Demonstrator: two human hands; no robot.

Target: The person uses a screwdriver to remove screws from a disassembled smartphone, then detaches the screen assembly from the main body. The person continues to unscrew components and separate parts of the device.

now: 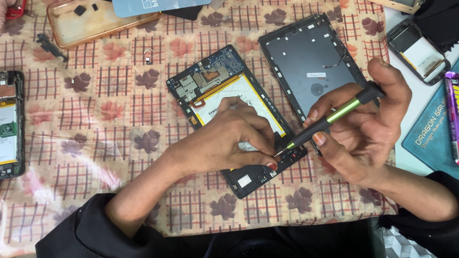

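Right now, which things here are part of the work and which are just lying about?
In use: left hand, right hand, screwdriver, opened tablet.
Lying about: back cover, clear case, phone at left, phone at right, blue mat.

From my one head-worn camera I look steeply down and close onto the patterned tablecloth (95, 124), my own forearms entering from the bottom edge of the view.

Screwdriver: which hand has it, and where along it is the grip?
The right hand holds the screwdriver along its green and black handle; the tip is free.
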